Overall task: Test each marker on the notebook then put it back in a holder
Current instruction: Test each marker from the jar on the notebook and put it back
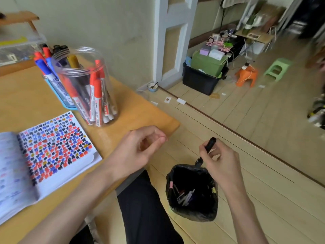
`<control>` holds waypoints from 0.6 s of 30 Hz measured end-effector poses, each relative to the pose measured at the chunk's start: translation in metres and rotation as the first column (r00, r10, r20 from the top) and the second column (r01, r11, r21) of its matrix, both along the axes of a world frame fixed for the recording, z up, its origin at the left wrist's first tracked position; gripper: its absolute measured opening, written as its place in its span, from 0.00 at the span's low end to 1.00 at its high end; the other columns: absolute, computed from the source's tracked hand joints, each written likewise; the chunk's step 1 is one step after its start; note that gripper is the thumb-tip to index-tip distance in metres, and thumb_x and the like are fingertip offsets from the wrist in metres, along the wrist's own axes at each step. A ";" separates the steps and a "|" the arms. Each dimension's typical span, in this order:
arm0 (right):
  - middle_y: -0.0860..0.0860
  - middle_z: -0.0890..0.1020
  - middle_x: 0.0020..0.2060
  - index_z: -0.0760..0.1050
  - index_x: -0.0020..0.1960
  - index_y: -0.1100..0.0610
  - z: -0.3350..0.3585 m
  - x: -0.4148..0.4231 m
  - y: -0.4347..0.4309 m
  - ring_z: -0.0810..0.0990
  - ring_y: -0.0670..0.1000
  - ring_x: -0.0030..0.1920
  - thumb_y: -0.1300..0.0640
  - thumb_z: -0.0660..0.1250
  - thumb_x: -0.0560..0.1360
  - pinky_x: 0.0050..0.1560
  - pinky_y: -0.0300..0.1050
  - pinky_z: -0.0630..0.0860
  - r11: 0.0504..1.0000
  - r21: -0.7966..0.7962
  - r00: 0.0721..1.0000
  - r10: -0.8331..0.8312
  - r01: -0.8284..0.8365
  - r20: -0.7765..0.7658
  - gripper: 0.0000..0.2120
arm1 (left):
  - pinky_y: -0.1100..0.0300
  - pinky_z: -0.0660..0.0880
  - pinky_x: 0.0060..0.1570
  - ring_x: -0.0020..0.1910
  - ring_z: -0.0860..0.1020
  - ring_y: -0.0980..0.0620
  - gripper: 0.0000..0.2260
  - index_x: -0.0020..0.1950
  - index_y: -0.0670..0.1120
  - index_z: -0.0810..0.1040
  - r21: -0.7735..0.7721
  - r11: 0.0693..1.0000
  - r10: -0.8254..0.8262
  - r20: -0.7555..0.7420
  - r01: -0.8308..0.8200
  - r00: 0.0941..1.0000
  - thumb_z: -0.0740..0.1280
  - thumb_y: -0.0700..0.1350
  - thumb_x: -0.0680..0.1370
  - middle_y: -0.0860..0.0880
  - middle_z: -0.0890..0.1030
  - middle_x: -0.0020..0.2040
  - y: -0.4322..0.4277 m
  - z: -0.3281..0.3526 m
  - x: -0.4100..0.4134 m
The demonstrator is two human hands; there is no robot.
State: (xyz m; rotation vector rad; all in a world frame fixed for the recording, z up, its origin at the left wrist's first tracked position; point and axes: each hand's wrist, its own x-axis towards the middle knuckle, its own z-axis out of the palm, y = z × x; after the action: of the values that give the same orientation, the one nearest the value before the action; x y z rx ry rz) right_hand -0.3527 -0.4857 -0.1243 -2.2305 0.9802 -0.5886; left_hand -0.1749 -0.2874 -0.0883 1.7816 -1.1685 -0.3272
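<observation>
My right hand grips a black marker off the table's right side, above a black-lined bin on the floor. The marker points tip-down toward the bin, which holds several discarded pens. My left hand hovers over the table's right edge with fingers loosely curled and nothing in it. The open notebook, its page covered in red, blue and black marks, lies at the left. A clear plastic jar holds several red and black markers; behind it a blue holder holds blue and red ones.
The wooden table ends just right of my left hand. A clear storage box sits at the far left. On the floor beyond stand a black crate with a green box, an orange stool and a green stool.
</observation>
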 end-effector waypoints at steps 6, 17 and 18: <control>0.43 0.79 0.48 0.78 0.59 0.47 0.002 0.011 0.009 0.80 0.43 0.40 0.48 0.72 0.77 0.45 0.45 0.78 0.995 -0.092 0.998 -0.038 0.043 0.050 0.12 | 0.47 0.77 0.48 0.45 0.81 0.48 0.04 0.51 0.53 0.83 -0.036 0.999 0.017 -0.006 -0.018 1.000 0.69 0.48 0.83 0.53 0.84 0.43 0.012 0.009 -0.003; 0.41 0.83 0.46 0.82 0.56 0.51 0.049 0.111 0.114 0.82 0.46 0.45 0.57 0.71 0.79 0.40 0.34 0.76 0.876 0.015 0.816 0.444 -0.483 0.371 0.06 | 0.65 0.72 0.44 0.42 0.80 0.58 0.06 0.56 0.51 0.81 -0.131 0.888 0.451 0.057 -0.441 0.891 0.65 0.43 0.85 0.57 0.84 0.46 0.132 0.027 0.057; 0.42 0.83 0.46 0.82 0.56 0.51 0.049 0.122 0.127 0.82 0.47 0.45 0.57 0.71 0.79 0.40 0.34 0.75 0.849 0.011 0.789 0.486 -0.529 0.376 0.06 | 0.62 0.74 0.45 0.43 0.80 0.57 0.06 0.56 0.51 0.81 -0.134 0.861 0.500 0.048 -0.491 0.864 0.65 0.43 0.85 0.57 0.84 0.46 0.150 0.027 0.063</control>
State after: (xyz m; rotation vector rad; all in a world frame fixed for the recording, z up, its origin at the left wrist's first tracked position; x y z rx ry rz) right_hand -0.2311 -0.3591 -0.0757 -2.0548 0.1944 -0.6355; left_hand -0.1121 -0.1370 -0.0615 1.9278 -0.7213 0.1215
